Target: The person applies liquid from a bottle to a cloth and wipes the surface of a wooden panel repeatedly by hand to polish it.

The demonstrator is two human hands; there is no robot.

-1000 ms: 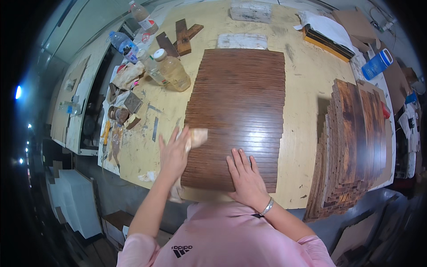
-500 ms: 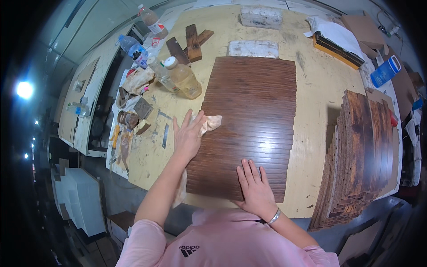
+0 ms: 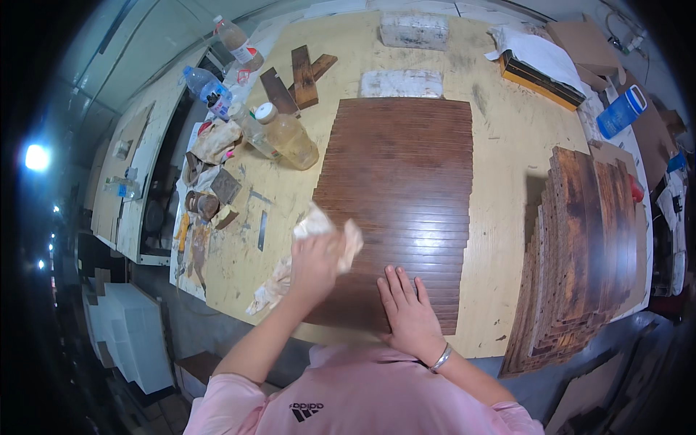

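Head view: cloth at the left edge of the brown strips.
Left hand clamped on the cloth; right hand flat on the strips' near end, fingers slightly apart. Strips lie mid-table; a white block borders their far edge, a capped bottle stands close on the left, stacked boards stand apart on the right.

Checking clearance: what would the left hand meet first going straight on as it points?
Past its cloth, the left hand likely meets the brown slats first; height unclear: if above them, perhaps the white block past their far edge.
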